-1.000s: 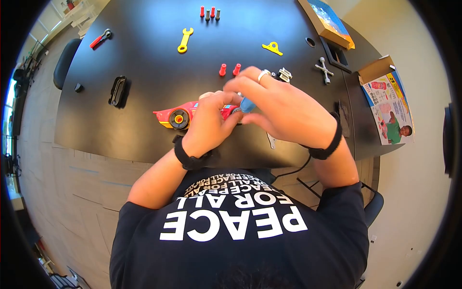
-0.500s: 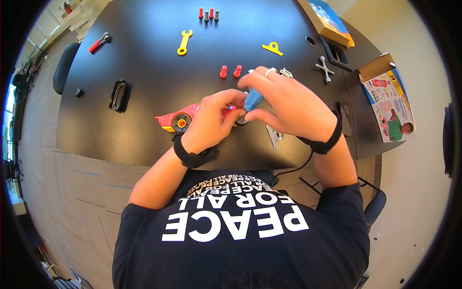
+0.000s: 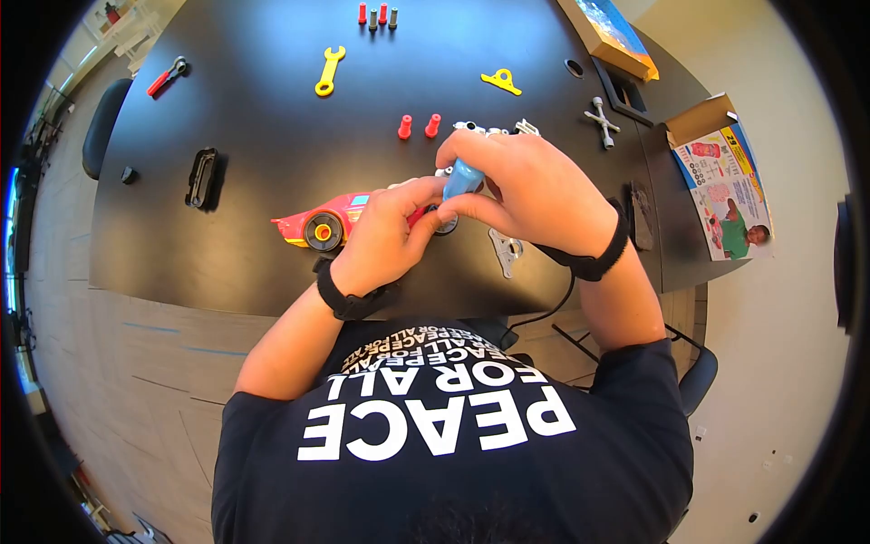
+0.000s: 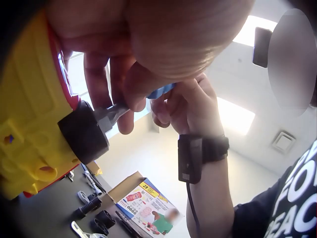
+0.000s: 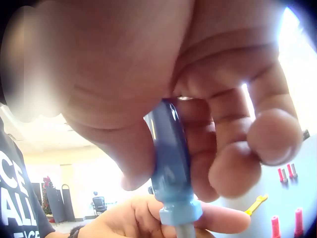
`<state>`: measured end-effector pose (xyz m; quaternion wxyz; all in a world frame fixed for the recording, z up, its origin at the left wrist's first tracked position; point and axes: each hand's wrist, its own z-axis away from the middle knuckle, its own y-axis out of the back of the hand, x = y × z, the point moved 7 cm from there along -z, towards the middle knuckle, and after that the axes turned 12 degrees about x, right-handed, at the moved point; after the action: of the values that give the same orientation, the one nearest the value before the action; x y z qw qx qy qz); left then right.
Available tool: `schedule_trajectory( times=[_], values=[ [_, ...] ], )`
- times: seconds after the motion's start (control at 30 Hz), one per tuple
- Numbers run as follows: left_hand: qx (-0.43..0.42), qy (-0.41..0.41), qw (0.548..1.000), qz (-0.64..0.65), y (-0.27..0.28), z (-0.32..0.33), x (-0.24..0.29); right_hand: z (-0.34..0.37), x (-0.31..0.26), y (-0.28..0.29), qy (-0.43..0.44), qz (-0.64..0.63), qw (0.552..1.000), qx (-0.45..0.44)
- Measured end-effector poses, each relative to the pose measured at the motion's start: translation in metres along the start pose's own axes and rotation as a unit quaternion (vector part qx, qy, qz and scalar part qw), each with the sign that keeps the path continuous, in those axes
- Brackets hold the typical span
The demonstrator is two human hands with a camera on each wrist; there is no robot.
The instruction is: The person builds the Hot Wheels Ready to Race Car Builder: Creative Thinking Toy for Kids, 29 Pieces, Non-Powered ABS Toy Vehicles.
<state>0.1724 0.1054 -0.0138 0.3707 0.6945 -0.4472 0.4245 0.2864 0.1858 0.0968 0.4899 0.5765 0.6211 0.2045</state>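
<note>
A red and yellow toy car (image 3: pixel 341 205) sits near the table's front edge, with my left hand (image 3: pixel 381 238) gripping its front part. My right hand (image 3: pixel 548 192) holds a blue-handled toy screwdriver (image 3: pixel 463 179) above the car's front wheel. Thumb and fingers wrap the translucent blue handle in the right wrist view. From the left wrist, the car's yellow underside and a black wheel (image 4: pixel 84 132) show, with the screwdriver's grey shaft (image 4: pixel 118 112) reaching the wheel. My left fingertips are close beside the shaft. The car's nose is mostly hidden behind the left hand.
Two red bolts (image 3: pixel 419 126) stand beyond the hands, near white and chrome parts. Farther off lie a yellow wrench (image 3: pixel 331 71), a yellow bracket (image 3: pixel 501 82), a red-handled ratchet (image 3: pixel 168 77) and a grey cross wrench (image 3: pixel 602 123). A grey piece (image 3: pixel 506 253) lies below the right hand.
The right hand has shifted its grip on the screwdriver, and more of the blue handle shows than a second ago. The left hand keeps hold of the car. The whole head view has shifted slightly.
</note>
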Motion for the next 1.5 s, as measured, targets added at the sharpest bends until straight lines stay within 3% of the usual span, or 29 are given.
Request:
schedule_trajectory(
  times=[0.13, 0.2, 0.3, 0.53, 0.67, 0.73, 0.77, 0.8, 0.87, 0.97, 1.07, 1.17, 1.2, 1.27, 1.33, 1.4, 1.47, 1.5],
  values=[
    [-0.009, -0.025, 0.998, -0.058, -0.001, 0.000, 0.003, 0.008, 0.009, -0.002, -0.054, -0.053, 0.997, 0.011],
    [0.006, -0.065, 0.994, -0.092, -0.001, 0.001, 0.009, 0.013, 0.010, 0.001, -0.077, -0.044, 0.994, 0.066],
    [-0.004, -0.064, 0.993, -0.095, -0.002, 0.001, 0.010, 0.021, 0.014, -0.007, -0.138, -0.084, 0.983, 0.089],
    [-0.013, -0.069, 0.992, -0.103, -0.001, 0.001, 0.007, 0.032, 0.013, -0.016, -0.117, -0.144, 0.975, 0.119],
    [-0.002, -0.082, 0.995, -0.059, -0.003, 0.001, 0.005, 0.069, 0.046, 0.043, -0.141, -0.311, 0.858, 0.384],
    [-0.001, -0.095, 0.994, -0.047, -0.004, 0.001, 0.008, 0.073, 0.050, 0.059, -0.217, -0.274, 0.850, 0.395],
    [-0.004, -0.099, 0.993, -0.058, -0.003, 0.002, 0.010, 0.081, 0.063, 0.057, -0.275, -0.217, 0.865, 0.360],
    [-0.007, -0.105, 0.992, -0.069, -0.004, 0.002, 0.011, 0.093, 0.080, 0.054, -0.365, -0.114, 0.886, 0.262],
    [0.016, -0.120, 0.992, -0.020, -0.001, 0.003, 0.015, 0.096, 0.086, 0.035, -0.209, 0.161, 0.949, 0.175],
    [0.058, -0.176, 0.983, 0.001, 0.021, 0.013, 0.043, 0.123, 0.109, -0.006, -0.301, 0.228, 0.925, 0.044],
    [0.087, -0.234, 0.966, -0.061, 0.056, 0.031, 0.064, 0.137, 0.124, -0.025, -0.313, 0.208, 0.927, 0.010],
    [0.201, -0.148, 0.967, -0.047, 0.106, 0.049, 0.044, 0.123, 0.105, 0.002, -0.231, 0.125, 0.949, 0.175],
    [0.207, -0.145, 0.966, -0.061, 0.112, 0.052, 0.044, 0.114, 0.096, 0.011, -0.302, 0.015, 0.929, 0.214],
    [0.205, -0.070, 0.975, 0.048, 0.119, 0.055, 0.040, 0.098, 0.065, 0.014, -0.366, -0.146, 0.885, 0.248],
    [0.168, -0.016, 0.974, 0.152, 0.100, 0.053, 0.042, 0.073, 0.022, -0.011, -0.295, -0.274, 0.884, 0.239],
    [0.133, 0.011, 0.965, 0.224, 0.079, 0.053, 0.044, 0.034, -0.028, -0.033, -0.140, -0.319, 0.916, 0.199],
    [0.174, 0.048, 0.945, 0.272, 0.080, 0.060, 0.029, 0.020, -0.042, -0.065, -0.115, -0.382, 0.891, 0.219],
    [0.178, -0.033, 0.958, 0.221, 0.089, 0.058, 0.028, 0.021, -0.041, -0.082, -0.183, -0.415, 0.873, 0.179]
  ],
)
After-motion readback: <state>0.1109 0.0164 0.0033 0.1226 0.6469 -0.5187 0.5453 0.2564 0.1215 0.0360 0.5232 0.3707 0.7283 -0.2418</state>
